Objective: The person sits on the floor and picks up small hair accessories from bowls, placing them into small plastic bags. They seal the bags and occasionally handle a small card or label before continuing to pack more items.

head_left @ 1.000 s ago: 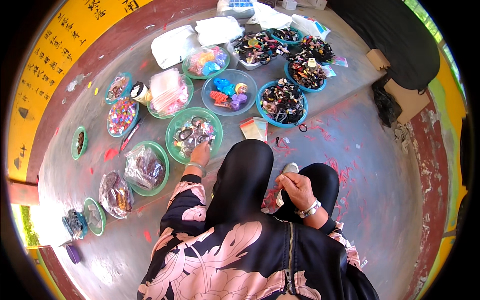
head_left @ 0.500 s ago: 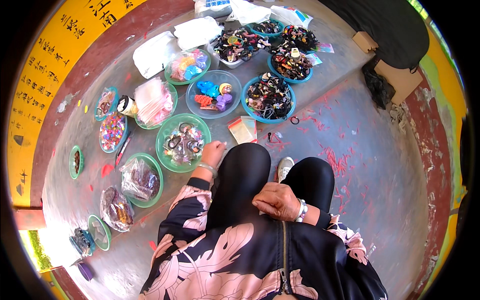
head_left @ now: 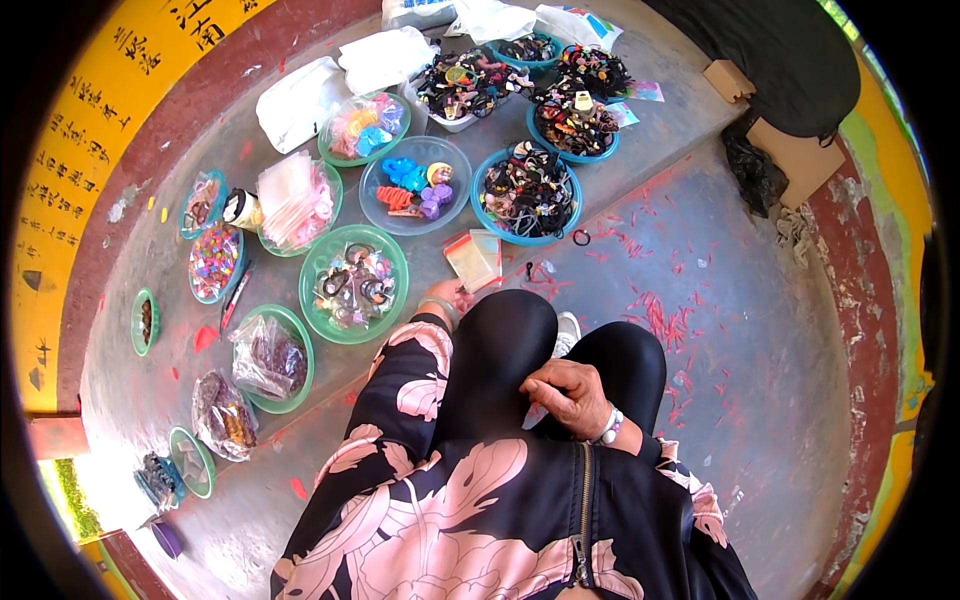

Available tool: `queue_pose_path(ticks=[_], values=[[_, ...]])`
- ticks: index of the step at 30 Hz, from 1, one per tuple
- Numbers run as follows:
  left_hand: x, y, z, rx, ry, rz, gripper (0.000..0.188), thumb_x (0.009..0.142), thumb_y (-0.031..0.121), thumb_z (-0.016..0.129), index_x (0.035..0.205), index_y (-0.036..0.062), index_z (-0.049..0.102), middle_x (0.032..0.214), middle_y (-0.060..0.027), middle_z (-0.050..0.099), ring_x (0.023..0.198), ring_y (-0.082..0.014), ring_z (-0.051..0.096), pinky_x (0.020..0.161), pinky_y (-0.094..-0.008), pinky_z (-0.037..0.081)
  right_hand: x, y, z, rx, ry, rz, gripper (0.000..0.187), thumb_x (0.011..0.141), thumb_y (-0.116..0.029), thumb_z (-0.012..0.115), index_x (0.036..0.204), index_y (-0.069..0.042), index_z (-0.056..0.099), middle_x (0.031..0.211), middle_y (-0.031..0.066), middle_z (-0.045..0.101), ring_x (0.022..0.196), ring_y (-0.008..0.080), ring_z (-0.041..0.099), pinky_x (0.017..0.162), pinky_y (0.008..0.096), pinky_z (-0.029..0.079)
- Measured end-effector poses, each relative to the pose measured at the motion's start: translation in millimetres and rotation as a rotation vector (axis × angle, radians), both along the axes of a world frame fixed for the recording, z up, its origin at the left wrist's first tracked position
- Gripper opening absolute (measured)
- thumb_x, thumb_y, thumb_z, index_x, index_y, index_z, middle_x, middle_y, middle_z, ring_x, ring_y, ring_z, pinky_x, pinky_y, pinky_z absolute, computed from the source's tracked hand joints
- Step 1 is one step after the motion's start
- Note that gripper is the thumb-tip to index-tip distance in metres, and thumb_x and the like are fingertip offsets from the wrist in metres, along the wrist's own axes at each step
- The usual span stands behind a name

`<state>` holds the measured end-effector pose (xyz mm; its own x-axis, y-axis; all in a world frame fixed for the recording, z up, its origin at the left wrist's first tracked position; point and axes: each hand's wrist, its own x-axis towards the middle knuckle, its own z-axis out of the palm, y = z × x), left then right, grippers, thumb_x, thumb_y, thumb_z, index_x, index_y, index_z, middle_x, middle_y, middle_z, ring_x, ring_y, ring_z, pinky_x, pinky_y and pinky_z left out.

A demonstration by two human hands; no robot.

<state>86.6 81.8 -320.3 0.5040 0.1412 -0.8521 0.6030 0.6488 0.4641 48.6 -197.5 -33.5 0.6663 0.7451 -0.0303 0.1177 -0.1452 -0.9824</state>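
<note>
My left hand (head_left: 453,293) reaches forward beside my left knee, close to a flat stack of clear and reddish-orange packets (head_left: 473,260) on the floor. Its fingers are partly hidden by the knee, and I cannot tell whether they touch the stack. Between my knees, my right hand (head_left: 572,396) is closed, its fingers curled. A small pale patch shows under those fingers, too unclear to name. Left of my left hand stands a green bowl (head_left: 306,325) of small wrapped pieces and dark hair ties. Beyond the packets is a blue basin (head_left: 577,212) heaped with mostly black hair ties.
More bowls spread leftward, including a clear bowl (head_left: 366,205) with coloured hair ties and a bowl of colourful beads (head_left: 216,262). White bags (head_left: 300,103) lie behind. Red scraps (head_left: 660,320) litter the floor at right. A black bag (head_left: 752,165) lies near cardboard.
My left hand has moved forward and right, from beside the green bowl to the packets. My right hand has shifted slightly right, still curled. The view has turned slightly.
</note>
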Motion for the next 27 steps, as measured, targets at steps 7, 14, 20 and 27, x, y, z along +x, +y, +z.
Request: queue_pose_path(ticks=[7, 14, 20, 27], values=[[14.3, 4.0, 19.4, 0.071, 0.011, 0.047, 0.010, 0.080, 0.017, 0.060, 0.076, 0.0081, 0.057, 0.063, -0.0025, 0.052, 0.048, -0.0129, 0.046, 0.039, -0.0249, 0.035, -0.5, 3.2, -1.4, -0.025, 0.086, -0.003, 0.019, 0.082, -0.016, 0.059, 0.076, 0.002, 0.063, 0.066, 0.0097, 0.059, 0.059, 0.0174, 0.057, 0.054, 0.0278, 0.045], [-11.9, 8.8, 67.0, 0.114, -0.185, 0.047, 0.012, 0.077, 0.014, 0.063, 0.072, 0.0059, 0.055, 0.062, -0.0026, 0.052, 0.051, -0.0130, 0.048, 0.047, -0.0252, 0.037, -1.4, 7.6, -1.8, -0.096, 0.260, -0.038, 0.022, 0.084, -0.018, 0.057, 0.077, 0.001, 0.064, 0.064, 0.0057, 0.059, 0.059, 0.0105, 0.056, 0.052, 0.0237, 0.044], [-70.0, -5.2, 194.1, 0.205, -0.621, 0.012, 0.004, 0.082, 0.008, 0.058, 0.083, 0.0058, 0.056, 0.075, 0.0011, 0.056, 0.067, -0.0077, 0.050, 0.063, -0.0217, 0.040, 6.8, 18.3, -11.6, -0.040, 0.298, -0.244, 0.019, 0.086, -0.017, 0.055, 0.088, 0.000, 0.063, 0.073, 0.0029, 0.061, 0.064, 0.0091, 0.056, 0.055, 0.0203, 0.042], [-127.4, -32.7, 277.0, 0.301, -0.803, 0.025, 0.005, 0.083, 0.003, 0.057, 0.087, 0.0026, 0.058, 0.079, 0.0010, 0.058, 0.073, -0.0055, 0.052, 0.068, -0.0201, 0.042, 41.0, 81.8, 38.2, 0.224, 0.430, -0.212, 0.035, 0.080, -0.021, 0.065, 0.109, -0.005, 0.053, 0.089, 0.0009, 0.061, 0.083, 0.0079, 0.055, 0.065, 0.0217, 0.043]])
